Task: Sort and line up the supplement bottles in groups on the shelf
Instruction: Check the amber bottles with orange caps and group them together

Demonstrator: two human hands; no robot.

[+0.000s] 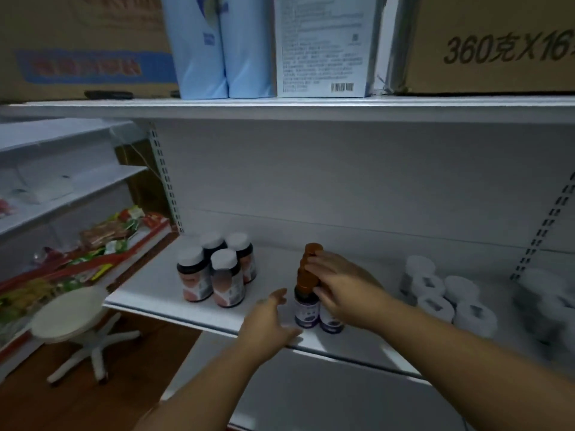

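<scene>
On the white shelf point(161, 293), several dark bottles with white caps and pink labels point(226, 276) stand grouped at the left. In the middle stands a cluster of orange-capped bottles with purple labels point(306, 309). My right hand point(342, 287) covers this cluster from the right, its fingers curled round the bottle tops. My left hand point(270, 321) hovers just left of the cluster near the shelf's front edge, with relaxed fingers and nothing in it. Several white bottles point(448, 297) stand at the right, blurred.
Above, an upper shelf point(280, 108) carries cardboard boxes point(491, 42), blue packs point(217, 45) and a white carton. At the left, a neighbouring rack holds snack packets point(102, 244). A round white stool point(68, 315) stands on the wooden floor below.
</scene>
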